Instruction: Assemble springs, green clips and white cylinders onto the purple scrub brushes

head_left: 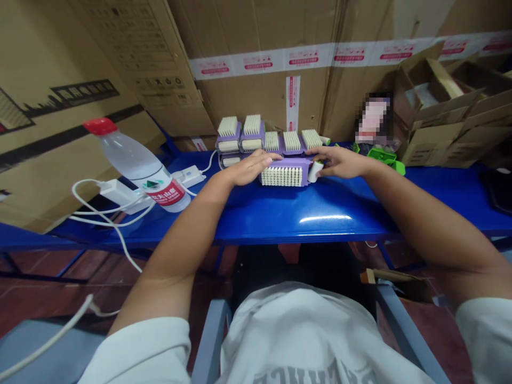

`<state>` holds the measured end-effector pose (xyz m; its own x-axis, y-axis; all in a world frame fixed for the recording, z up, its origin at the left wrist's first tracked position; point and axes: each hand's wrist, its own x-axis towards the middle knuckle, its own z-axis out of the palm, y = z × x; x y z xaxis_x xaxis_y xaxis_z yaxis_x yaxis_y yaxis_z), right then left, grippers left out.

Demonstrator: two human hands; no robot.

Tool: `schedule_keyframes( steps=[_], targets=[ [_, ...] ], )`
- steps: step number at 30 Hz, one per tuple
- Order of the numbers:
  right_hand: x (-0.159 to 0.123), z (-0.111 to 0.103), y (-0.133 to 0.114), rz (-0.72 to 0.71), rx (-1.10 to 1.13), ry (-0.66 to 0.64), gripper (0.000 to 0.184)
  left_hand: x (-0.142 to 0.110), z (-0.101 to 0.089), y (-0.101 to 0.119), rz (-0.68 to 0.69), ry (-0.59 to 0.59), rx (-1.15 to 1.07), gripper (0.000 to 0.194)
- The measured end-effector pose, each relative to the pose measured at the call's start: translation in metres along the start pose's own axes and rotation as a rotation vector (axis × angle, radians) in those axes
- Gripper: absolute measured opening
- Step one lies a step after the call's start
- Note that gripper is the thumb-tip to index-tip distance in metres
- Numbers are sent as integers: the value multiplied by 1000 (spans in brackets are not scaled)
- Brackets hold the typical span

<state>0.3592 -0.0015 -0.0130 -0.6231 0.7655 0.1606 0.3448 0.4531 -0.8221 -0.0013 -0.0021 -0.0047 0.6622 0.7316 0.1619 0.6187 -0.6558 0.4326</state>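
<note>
A purple brush [304, 172] with rows of cream bristles facing me lies on the blue table. My left hand [251, 167] touches its upper left corner, fingers stretched out and close together. At the brush's right end, my right hand [339, 161] has bent fingers closed around that end and a short white cylinder [316, 172]. Whether the cylinder is part of the brush I cannot tell. Just behind stand more purple brushes with cream bristles, among them a stacked pair [253, 133] at the left and a single one [312, 140] at the right.
A water bottle [140, 165] with a red cap leans at the left, beside a white power strip [124, 196] and looping cables. Cardboard boxes [260, 32] wall off the back. Green plastic parts [386, 157] and open small cartons [436, 117] are at the right. The table's front edge [304, 236] is near me.
</note>
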Motion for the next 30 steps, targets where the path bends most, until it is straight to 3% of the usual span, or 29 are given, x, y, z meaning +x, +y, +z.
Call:
schedule_keyframes(
  steps=[8,12,15,18,23,30],
  targets=[
    [2,-3,2,-3,30,20,69,3,-2,-7,45,59,0,67],
    [-5,-14,-6,73,285,70,63,5,-1,-11,117,111,-53,57],
    [-13,-22,-13,104,503,111,58,4,-1,-11,90,125,-107,59],
    [-17,-25,-16,88,573,143,56,4,-1,-8,49,128,-141,61],
    [-14,-20,-16,80,554,168,55,3,-3,-4,29,97,-75,67],
    [-1,-12,2,107,289,191,68,4,-1,-7,-38,19,23,78]
  ],
)
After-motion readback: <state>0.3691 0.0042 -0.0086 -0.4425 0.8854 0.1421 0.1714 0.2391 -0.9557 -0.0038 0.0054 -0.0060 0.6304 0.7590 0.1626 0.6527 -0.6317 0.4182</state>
